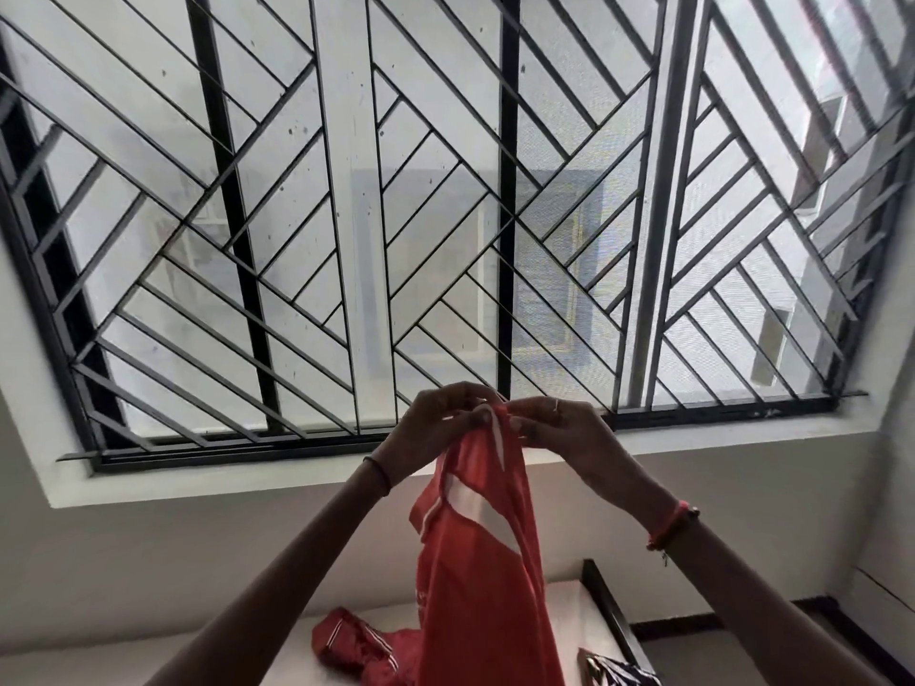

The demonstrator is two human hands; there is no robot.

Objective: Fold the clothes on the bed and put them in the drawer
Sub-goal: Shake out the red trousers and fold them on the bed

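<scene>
Red garment [478,561] was held above the bed [559,616], its top pinched by fingers [529,409] of left hand [433,430] and right hand [564,435].

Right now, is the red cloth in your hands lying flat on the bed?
No, the left hand and right hand pinch the red cloth, which hangs above the bed.

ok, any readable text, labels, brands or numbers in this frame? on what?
No legible text anywhere in the head view.
On the red garment, held up by both hands: a small white mark at its left edge, too blurred to read.
On the second red garment: white stripes only.
On the dark patterned cloth: nothing readable.
On the window grille: no signs.
</scene>
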